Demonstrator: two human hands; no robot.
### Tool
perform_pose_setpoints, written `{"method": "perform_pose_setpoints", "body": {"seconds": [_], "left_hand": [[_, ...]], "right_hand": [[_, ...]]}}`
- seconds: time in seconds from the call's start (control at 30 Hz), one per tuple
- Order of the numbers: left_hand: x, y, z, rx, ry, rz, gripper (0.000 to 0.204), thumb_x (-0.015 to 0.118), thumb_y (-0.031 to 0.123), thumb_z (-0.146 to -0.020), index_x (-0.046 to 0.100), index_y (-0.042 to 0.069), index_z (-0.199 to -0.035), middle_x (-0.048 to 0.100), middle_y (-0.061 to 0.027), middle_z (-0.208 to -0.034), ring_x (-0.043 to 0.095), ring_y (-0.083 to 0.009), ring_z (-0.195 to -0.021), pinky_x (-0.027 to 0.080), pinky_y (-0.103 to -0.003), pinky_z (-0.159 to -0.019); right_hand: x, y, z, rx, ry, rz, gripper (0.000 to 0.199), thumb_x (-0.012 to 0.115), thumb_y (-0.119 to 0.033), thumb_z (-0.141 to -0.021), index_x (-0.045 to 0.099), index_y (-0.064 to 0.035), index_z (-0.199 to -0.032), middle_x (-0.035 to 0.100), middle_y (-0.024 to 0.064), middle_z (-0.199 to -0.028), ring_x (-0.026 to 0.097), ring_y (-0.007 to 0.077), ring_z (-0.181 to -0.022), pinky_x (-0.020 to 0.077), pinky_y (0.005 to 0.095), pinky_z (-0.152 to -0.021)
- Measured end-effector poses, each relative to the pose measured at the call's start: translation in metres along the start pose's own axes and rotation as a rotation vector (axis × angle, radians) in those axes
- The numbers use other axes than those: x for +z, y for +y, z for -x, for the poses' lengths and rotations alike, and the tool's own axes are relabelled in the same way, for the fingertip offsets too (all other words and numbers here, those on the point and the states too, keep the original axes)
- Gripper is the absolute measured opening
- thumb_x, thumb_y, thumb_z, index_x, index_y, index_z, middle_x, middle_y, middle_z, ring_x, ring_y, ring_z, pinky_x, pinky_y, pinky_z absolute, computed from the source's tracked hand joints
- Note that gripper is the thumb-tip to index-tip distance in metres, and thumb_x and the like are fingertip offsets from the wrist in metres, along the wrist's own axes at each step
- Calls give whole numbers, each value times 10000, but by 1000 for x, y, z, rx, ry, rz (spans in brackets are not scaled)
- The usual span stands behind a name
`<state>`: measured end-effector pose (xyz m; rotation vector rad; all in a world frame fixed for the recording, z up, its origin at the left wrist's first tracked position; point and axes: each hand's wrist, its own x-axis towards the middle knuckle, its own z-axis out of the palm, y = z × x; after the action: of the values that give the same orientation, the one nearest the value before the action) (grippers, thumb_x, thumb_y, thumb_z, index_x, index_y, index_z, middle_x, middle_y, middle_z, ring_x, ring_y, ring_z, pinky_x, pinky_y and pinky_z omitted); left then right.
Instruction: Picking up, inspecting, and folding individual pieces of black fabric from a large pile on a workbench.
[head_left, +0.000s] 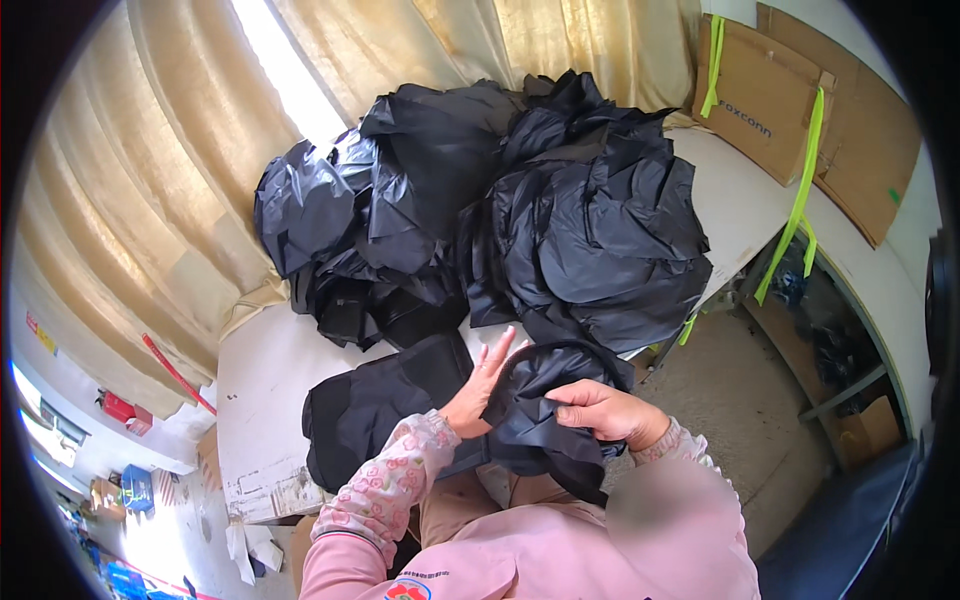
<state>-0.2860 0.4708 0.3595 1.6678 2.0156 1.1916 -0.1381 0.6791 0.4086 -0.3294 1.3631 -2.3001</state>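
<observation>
Sitting bunched at the near edge of the scuffed off-white tabletop (260, 400) is a glossy black fabric piece with a curved dark band (540, 455), pinched between thumb and fingers by the right hand (605, 412), while the left hand (480, 390) is held open, fingers straight, by its left side. So it's flanked by both, about equally near, though its long axis can't be made out with all that crumpling. Print-wise, dark lettering can be seen on the tan cardboard panel (760, 95), plus a colourful emblem on the pink top (408, 590).
</observation>
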Motion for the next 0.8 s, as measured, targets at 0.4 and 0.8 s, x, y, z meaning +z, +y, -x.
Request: {"method": "perform_pose_setpoints", "body": {"seconds": [0.4, 0.8], "left_hand": [[-18, 37, -7, -274, -28, 763, 444, 554, 132, -873, 540, -53, -1277, 611, -100, -1208, 553, -153, -1123, 382, -286, -1020], [-16, 47, 21, -420, 34, 1074, 522, 770, 77, -761, 578, -19, -1237, 642, -100, -1190, 593, -225, -1111, 445, -362, -999]], "right_hand": [[-21, -78, 56, -182, 26, 955, 675, 861, -192, -693, 527, 14, -1243, 612, 59, -1113, 572, 147, -1037, 450, 291, -903], [-74, -18, -34, -262, 625, 1565, 214, 743, -248, -752, 664, -86, -868, 653, 84, -928, 611, 280, -935, 457, 428, -926]]}}
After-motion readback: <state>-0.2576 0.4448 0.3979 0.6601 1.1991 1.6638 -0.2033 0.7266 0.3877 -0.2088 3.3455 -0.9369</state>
